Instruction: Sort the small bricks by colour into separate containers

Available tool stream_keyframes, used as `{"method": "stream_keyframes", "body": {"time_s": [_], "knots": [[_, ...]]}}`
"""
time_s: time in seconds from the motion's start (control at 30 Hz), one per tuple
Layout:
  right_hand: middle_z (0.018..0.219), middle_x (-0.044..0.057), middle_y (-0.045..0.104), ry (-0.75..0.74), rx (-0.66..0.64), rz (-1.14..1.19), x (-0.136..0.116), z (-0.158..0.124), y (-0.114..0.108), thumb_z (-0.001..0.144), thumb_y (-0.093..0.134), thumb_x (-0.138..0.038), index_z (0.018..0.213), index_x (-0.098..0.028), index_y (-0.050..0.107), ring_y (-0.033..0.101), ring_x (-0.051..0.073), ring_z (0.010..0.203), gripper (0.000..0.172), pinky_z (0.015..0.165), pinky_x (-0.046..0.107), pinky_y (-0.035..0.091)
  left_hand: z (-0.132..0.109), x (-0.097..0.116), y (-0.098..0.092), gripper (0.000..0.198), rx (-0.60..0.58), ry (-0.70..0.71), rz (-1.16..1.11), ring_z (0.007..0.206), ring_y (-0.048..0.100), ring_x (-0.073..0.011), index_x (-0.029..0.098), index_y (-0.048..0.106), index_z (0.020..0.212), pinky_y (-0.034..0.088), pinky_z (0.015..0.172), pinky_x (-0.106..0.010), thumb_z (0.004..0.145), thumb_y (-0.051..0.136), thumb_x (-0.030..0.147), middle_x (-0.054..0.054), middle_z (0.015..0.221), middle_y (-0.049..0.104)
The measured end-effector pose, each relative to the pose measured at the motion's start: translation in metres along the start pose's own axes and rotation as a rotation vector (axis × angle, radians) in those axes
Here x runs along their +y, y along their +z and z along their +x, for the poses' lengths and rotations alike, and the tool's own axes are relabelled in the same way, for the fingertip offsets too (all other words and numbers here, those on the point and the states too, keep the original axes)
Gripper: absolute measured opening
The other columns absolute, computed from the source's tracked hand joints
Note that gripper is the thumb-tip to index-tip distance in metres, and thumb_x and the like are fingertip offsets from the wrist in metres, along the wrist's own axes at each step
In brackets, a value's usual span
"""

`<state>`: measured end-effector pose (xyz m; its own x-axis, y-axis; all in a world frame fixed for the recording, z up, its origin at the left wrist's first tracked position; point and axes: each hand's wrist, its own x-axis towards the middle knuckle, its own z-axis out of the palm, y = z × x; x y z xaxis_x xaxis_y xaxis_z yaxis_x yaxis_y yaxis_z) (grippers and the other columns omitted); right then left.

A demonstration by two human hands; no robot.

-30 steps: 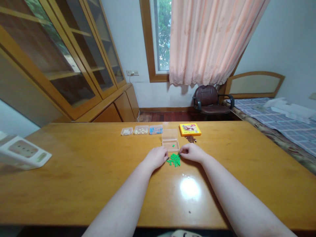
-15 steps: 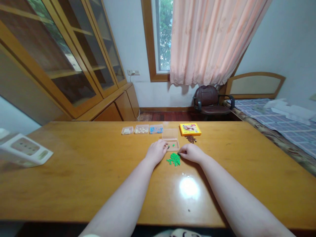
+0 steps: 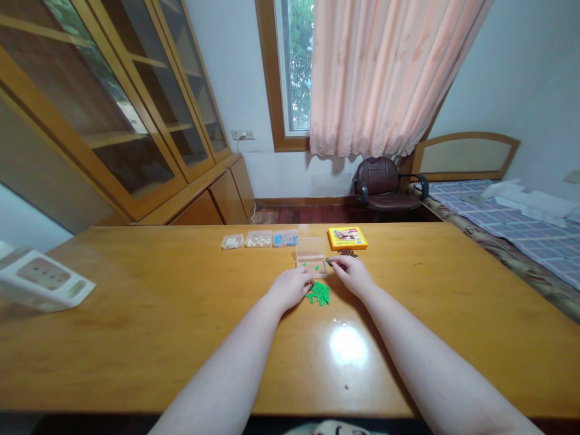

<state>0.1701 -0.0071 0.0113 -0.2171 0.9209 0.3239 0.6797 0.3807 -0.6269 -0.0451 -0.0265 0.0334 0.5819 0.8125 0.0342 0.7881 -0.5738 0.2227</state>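
Green pieces (image 3: 319,293) lie in a small heap on the wooden table. Just behind the heap stands a clear plastic box (image 3: 312,273), its lid raised, with a couple of green pieces inside. My left hand (image 3: 292,286) reaches the heap's left edge with bent fingers; whether it grips a piece is hidden. At the box's right side, my right hand (image 3: 351,273) is pinched on a small green piece (image 3: 328,261). Brown pieces (image 3: 348,254) lie beyond it, partly covered by the hand.
Clear boxes with pale pieces (image 3: 258,239) and blue pieces (image 3: 285,238) stand behind to the left, beside a smaller box (image 3: 232,242). A yellow box (image 3: 347,238) lies behind right. A white device (image 3: 45,279) stands far left.
My left hand has moved from the box down to the heap, and another green piece now shows in the box. My right hand has risen from the heap to the box's right side.
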Motion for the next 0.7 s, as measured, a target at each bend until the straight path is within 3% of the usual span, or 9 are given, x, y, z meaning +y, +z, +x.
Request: {"method": "stream_keyframes", "body": {"time_s": [0.1,0.3,0.43,0.53,0.7], "knots": [[0.08,0.005,0.07,-0.013,-0.099,0.008,0.0,0.0,-0.001,0.084,0.049,-0.028,0.103,-0.018,0.069,0.057,0.014,0.065,0.029,0.062,0.025,0.043,0.001,-0.002,0.0,0.017,0.001,-0.015,-0.003,0.084,0.06,-0.0172,0.025,0.067,0.09,0.045,0.073,-0.026,0.085,0.051,0.025,-0.003,0.093,0.062],[0.064,0.002,0.066,-0.001,-0.359,-0.015,-0.003,-0.003,-0.009,0.076,0.057,-0.024,0.075,-0.016,0.071,0.054,0.012,0.057,0.016,0.054,0.022,0.038,0.0,-0.003,0.0,0.015,0.004,-0.042,0.01,0.084,0.06,-0.0177,0.023,0.067,0.087,0.045,0.073,-0.026,0.083,0.053,0.024,-0.004,0.092,0.063],[0.066,0.001,0.069,0.026,-0.467,0.012,-0.003,-0.004,-0.011,0.072,0.06,-0.024,0.081,-0.018,0.073,0.056,0.012,0.056,0.018,0.053,0.021,0.039,0.0,-0.001,-0.001,0.016,0.009,-0.041,0.017,0.081,0.06,-0.0174,0.022,0.067,0.085,0.045,0.072,-0.026,0.084,0.051,0.024,-0.005,0.09,0.063],[0.075,0.001,0.073,-0.019,-0.501,-0.01,-0.003,-0.004,-0.012,0.073,0.058,-0.024,0.087,-0.021,0.075,0.061,0.013,0.062,0.022,0.058,0.022,0.042,0.0,0.0,-0.002,0.016,0.039,-0.035,0.019,0.08,0.06,-0.0167,0.021,0.066,0.083,0.045,0.072,-0.026,0.084,0.05,0.024,-0.005,0.089,0.063],[0.082,0.002,0.074,-0.116,-0.465,-0.161,-0.007,-0.003,-0.014,0.076,0.056,-0.026,0.087,-0.023,0.076,0.064,0.015,0.069,0.023,0.063,0.023,0.043,0.001,-0.003,-0.003,0.021,0.228,-0.13,-0.002,0.085,0.059,-0.0165,0.022,0.066,0.091,0.045,0.077,-0.026,0.088,0.046,0.027,-0.004,0.096,0.062]]}}
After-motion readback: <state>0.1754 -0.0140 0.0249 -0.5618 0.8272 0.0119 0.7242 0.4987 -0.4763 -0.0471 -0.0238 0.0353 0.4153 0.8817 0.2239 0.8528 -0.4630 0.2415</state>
